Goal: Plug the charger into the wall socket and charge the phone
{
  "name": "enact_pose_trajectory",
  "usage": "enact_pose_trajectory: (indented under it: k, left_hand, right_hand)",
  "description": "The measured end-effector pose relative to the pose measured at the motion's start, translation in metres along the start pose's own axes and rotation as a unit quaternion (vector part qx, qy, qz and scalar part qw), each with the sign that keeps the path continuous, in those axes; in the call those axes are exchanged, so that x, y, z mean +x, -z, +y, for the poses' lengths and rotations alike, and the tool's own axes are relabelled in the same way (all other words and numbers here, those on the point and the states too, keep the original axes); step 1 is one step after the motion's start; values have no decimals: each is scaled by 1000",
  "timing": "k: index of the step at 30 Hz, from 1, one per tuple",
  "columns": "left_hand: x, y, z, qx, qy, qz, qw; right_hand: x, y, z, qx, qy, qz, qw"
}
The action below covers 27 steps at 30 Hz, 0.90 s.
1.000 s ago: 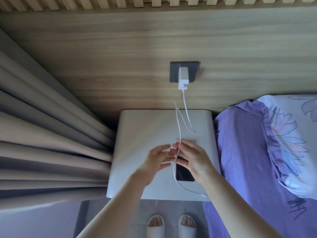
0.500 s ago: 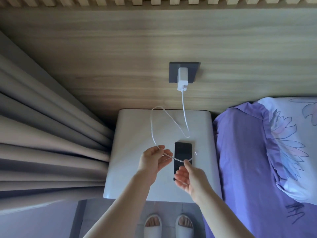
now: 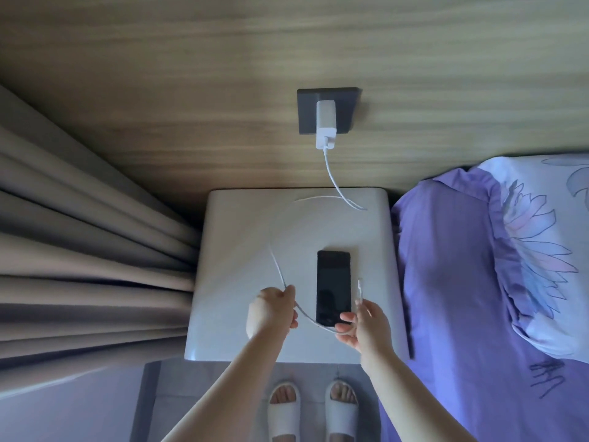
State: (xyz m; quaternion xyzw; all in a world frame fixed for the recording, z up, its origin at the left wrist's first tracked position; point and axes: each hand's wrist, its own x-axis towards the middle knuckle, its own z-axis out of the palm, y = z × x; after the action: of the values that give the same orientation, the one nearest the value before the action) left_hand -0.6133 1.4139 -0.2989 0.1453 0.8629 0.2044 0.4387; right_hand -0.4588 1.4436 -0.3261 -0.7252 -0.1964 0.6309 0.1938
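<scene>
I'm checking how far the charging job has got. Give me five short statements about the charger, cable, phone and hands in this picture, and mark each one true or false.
1. The charger is plugged into the wall socket. True.
2. The cable is already plugged into the phone. False: its free plug end sticks up beside the phone's right edge, pinched by the right hand.
3. The left hand grips the cable further along. True.
4. The phone is lifted off the bedside table. False: it lies flat on it, screen dark.
5. The phone lies on the purple bedding. False: the bedding is to the right of the table.
</scene>
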Motion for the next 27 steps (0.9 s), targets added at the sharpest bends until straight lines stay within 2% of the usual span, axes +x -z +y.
enact_pose_trajectory:
  k: [4,5,7,9,11,14,17,22,27]
  left_hand:
    - [3,-11,14,108,-23,18,994]
    - [5,-13,15,96,-15,21,995]
    - [8,-17,13,6,10,13,1000]
    - [10,-22,11,-93,34,-20,995]
    - [14,-31,10,-141,54,-68,986]
    - [22,-46,7,-123,76,-128,981]
    - [31,-59,2,-64,66,-146,985]
    - [37,-70,-3,-70,97,-147,982]
    - [39,-70,-4,-72,79,-157,982]
  right_hand:
    - [5,8,18,-60,12,9,998]
    - [5,10,22,-75,22,8,997]
    - [6,13,27,-93,37,7,995]
    - [7,14,31,-95,39,6,995]
    - [11,14,33,-102,37,17,994]
    - [21,14,34,-143,63,38,987]
    - [35,13,33,-174,84,37,981]
    - [47,10,33,-140,83,21,986]
    - [47,12,28,-65,50,12,997]
